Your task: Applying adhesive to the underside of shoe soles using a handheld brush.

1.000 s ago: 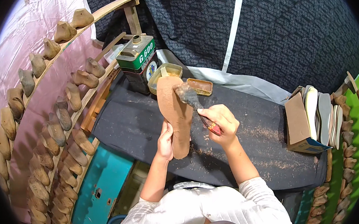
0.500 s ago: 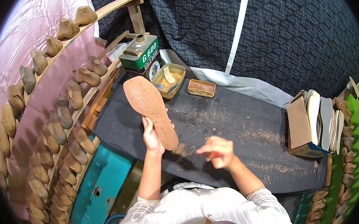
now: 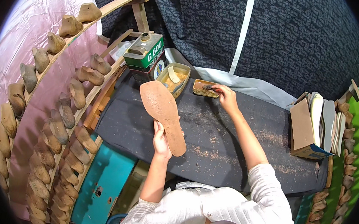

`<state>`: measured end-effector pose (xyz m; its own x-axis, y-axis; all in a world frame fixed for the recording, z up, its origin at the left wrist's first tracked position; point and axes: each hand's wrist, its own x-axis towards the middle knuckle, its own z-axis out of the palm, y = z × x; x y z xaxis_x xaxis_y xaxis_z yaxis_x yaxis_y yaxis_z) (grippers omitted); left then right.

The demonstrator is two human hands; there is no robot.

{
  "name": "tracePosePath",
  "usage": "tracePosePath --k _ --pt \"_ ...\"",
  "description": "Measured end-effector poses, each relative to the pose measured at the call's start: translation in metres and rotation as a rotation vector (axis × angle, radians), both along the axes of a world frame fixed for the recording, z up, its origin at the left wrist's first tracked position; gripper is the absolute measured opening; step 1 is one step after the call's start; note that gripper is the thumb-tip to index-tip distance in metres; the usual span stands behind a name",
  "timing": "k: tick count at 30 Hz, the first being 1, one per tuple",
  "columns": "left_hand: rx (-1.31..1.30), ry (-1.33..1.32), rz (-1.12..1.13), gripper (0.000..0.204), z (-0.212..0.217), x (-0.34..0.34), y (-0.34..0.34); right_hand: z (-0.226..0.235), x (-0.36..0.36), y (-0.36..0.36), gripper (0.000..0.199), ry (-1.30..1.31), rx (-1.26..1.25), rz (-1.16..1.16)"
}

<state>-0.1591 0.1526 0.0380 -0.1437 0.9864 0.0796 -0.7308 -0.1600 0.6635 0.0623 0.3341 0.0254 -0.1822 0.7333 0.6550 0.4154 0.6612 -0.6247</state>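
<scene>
A brown shoe sole is raised over the table in my left hand, whose fingers wrap round its narrow waist, toe end pointing away from me. Its upward face has a wet-looking sheen near the wide end. My right hand reaches to the back of the table, closed on a small brush whose dark tip is in a shallow rectangular tin of brown, glue-like stuff. Most of the brush's handle is hidden by my fingers.
Left of that tin stand a larger open tin with a pale scraper-like piece and a green metal can. A cardboard box of soles is on the right. Wooden shoe lasts line the left racks. Shavings dot the black cloth.
My right hand has moved from the sole's heel end away to the small tin with the brush. The sole has shifted slightly right and is held more upright in the picture.
</scene>
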Motion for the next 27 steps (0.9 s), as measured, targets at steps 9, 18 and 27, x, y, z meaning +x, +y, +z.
tracePosePath --k 9,18,27 --pt "-0.022 -0.049 -0.094 0.034 -0.007 -0.004 0.006 -0.030 0.018 0.014 0.034 -0.113 -0.072 -0.032" --pt "-0.040 -0.049 -0.196 0.043 -0.012 -0.002 0.009 -0.044 0.035 0.005 0.047 -0.190 -0.012 -0.214" --pt "-0.038 -0.038 -0.274 0.044 -0.011 -0.005 0.012 -0.032 0.025 -0.021 0.047 -0.014 -0.136 -0.193"
